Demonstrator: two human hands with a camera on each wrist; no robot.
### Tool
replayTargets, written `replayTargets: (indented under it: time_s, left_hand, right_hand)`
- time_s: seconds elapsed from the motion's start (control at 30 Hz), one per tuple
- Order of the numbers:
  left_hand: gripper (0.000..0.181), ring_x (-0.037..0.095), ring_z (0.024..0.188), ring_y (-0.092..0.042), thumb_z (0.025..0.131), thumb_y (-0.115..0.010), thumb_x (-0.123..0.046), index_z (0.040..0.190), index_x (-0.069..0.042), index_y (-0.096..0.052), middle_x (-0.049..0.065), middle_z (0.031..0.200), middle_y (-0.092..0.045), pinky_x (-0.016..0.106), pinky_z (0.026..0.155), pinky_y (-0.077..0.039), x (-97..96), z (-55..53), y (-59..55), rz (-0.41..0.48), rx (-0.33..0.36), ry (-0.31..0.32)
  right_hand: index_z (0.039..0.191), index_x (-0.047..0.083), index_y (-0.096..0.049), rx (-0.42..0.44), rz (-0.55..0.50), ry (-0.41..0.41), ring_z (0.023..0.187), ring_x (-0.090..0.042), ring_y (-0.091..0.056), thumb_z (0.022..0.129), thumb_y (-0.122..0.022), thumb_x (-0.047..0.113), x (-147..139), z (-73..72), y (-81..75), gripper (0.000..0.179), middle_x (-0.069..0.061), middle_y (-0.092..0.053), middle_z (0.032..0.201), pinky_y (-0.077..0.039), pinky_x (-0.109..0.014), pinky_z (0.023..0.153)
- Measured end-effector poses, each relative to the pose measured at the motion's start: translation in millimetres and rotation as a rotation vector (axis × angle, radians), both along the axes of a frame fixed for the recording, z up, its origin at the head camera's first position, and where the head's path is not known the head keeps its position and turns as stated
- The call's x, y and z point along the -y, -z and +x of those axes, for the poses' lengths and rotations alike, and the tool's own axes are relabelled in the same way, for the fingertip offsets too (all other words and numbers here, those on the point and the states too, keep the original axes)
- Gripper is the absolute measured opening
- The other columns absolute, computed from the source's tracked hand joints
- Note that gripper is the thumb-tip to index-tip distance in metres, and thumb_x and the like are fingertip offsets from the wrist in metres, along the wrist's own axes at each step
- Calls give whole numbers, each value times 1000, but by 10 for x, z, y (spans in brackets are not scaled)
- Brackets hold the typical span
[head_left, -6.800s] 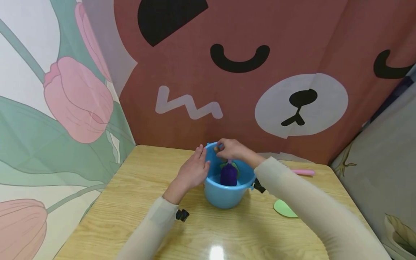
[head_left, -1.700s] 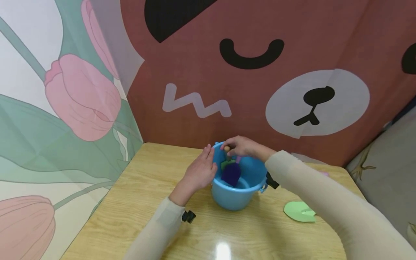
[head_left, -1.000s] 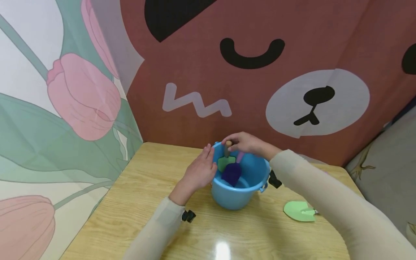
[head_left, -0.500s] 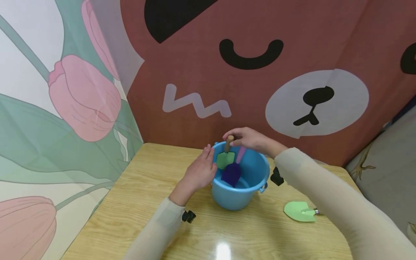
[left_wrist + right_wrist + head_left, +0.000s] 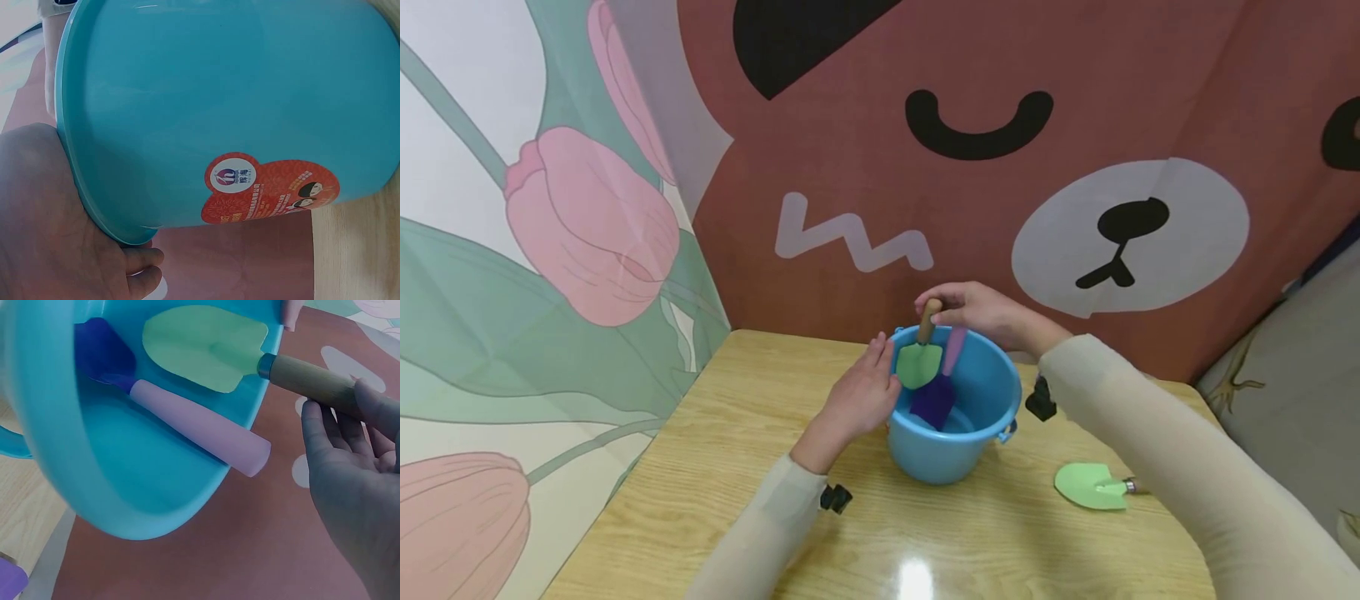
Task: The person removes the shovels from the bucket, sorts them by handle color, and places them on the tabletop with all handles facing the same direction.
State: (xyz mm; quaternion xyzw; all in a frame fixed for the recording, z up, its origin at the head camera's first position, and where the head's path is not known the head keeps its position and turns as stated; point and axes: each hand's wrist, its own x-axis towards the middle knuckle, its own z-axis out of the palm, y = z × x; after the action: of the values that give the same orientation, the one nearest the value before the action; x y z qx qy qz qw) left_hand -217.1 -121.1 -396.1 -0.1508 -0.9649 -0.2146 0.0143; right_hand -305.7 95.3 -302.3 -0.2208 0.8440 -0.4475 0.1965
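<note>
One green trowel (image 5: pixel 919 367) is pinched by your right hand (image 5: pixel 985 315) at twelve o'clock of the blue bucket (image 5: pixel 936 460); your left hand (image 5: pixel 859 398) touches it at nine, fingers (image 5: pixel 874 350) straight.

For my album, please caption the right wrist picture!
Fingers pinch a green trowel; a purple shovel leans in a blue bucket.

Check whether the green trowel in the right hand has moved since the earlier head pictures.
Yes, upward: against the blue bucket in the head view, the green trowel has risen, its handle now reaching above the far rim.
</note>
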Motion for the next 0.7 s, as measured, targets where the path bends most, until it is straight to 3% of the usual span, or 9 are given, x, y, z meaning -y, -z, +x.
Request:
replayTargets:
  time_s: [0.37,0.7]
  left_hand:
    - [61,25,156,-10,108,-33,-28,160,0,-20,14,169,-12,43,125,-20,-14,9,-14,9,-10,7]
    - [61,24,157,-9,108,-32,-29,160,-1,-19,13,170,-12,43,125,-20,-7,26,-34,13,3,4]
  right_hand:
    - [135,22,-62,-74,8,-5,128,-32,-56,101,-62,23,-48,2,-63,34,-5,-61,136,-43,-58,109]
    - [136,15,-60,-28,-134,-8,128,-34,-57,101,-61,16,-104,39,-130,35,-12,-60,137,-44,-58,109]
